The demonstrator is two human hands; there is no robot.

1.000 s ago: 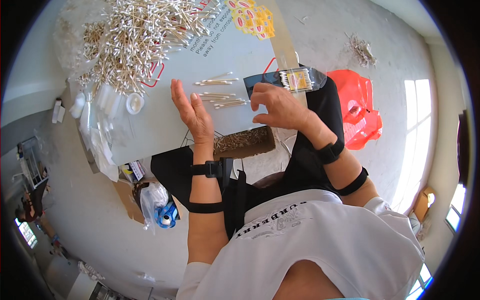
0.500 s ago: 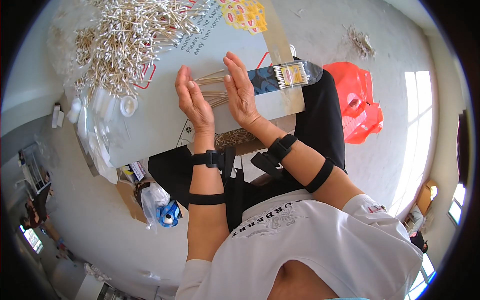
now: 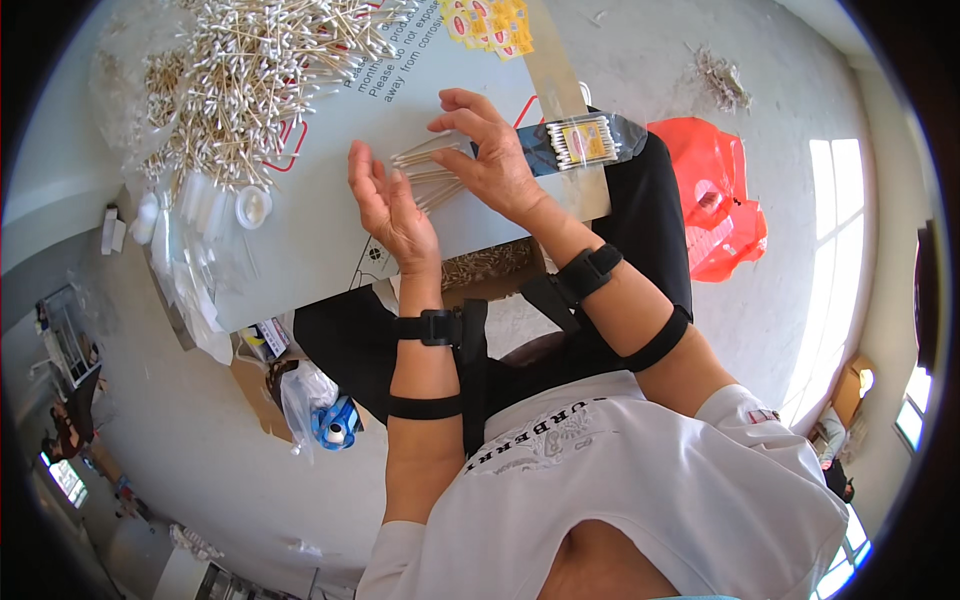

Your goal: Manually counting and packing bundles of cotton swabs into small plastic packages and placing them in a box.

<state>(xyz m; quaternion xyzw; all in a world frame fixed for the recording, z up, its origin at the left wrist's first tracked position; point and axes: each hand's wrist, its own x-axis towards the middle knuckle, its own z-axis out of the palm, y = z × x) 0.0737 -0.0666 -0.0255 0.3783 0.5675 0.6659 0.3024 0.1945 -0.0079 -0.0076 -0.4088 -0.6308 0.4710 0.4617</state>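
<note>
A small bundle of cotton swabs [image 3: 430, 178] lies on the board between my two hands, its sticks roughly lined up. My left hand [image 3: 398, 215] stands on edge at the bundle's left end, fingers loosely curved and thumb apart, near the swab tips. On the other side my right hand [image 3: 492, 165] is raised over the bundle's right end, fingers spread and bent; its palm side is partly hidden. Right of it, a clear bag of swabs with a yellow label [image 3: 586, 141] lies on dark blue film. A large heap of loose swabs [image 3: 250, 75] covers the far left.
Yellow printed cards [image 3: 490, 25] lie at the far edge of the board [image 3: 330, 250]. Clear plastic bags and a round white lid [image 3: 254, 207] are at left. Below the board sits a box of swabs [image 3: 492, 268]. A red plastic bag [image 3: 708, 200] lies right of my leg.
My right hand has moved up and right, its fingers spreading from an upright pose. My left hand has shifted slightly down. The swabs between them now lie closer together.
</note>
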